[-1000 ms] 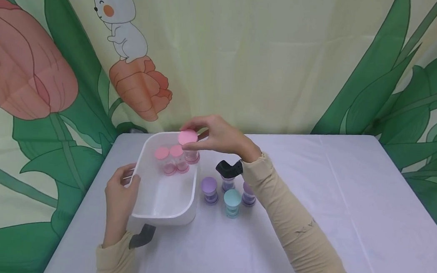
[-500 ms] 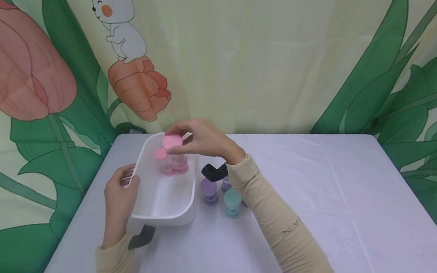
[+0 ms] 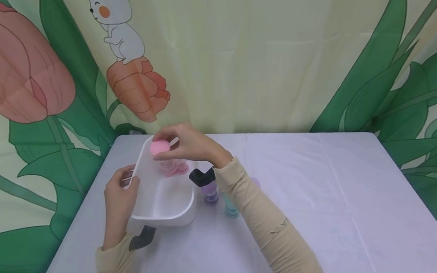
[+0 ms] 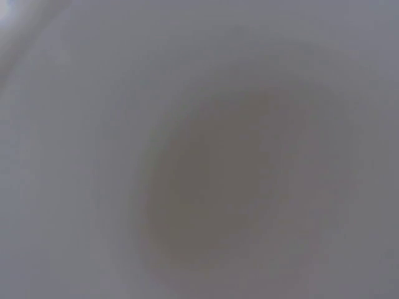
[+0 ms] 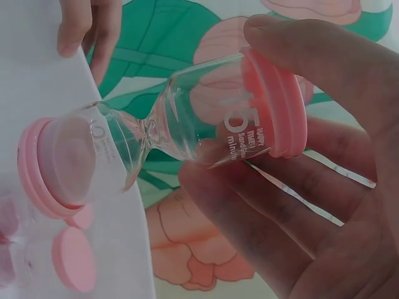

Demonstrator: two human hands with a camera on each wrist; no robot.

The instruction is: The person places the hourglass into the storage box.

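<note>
A pink-capped glass sand timer (image 5: 209, 112) marked 15 is held by my right hand (image 3: 189, 145), thumb and fingers around its upper cap. In the head view it hangs over the back left of a white plastic tub (image 3: 162, 202). Below it, more pink sand timers (image 3: 182, 167) stand inside, partly covered by the hand; the right wrist view shows a pink cap (image 5: 73, 259) there. My left hand (image 3: 121, 197) grips the tub's left rim, thumb on the near side and fingers outside. The left wrist view is only a blurred pale surface.
Right of the tub stand a purple sand timer (image 3: 210, 191) and a teal one (image 3: 231, 208), the teal partly behind my right sleeve (image 3: 266, 218). Another purple cap (image 3: 255, 182) peeks out behind that sleeve. A white cloth covers the table (image 3: 312, 192); a printed curtain (image 3: 245, 63) hangs behind.
My right hand has carried the pink sand timer leftward across the tub, from near its right rim to its back left. The left hand has stayed on the rim.
</note>
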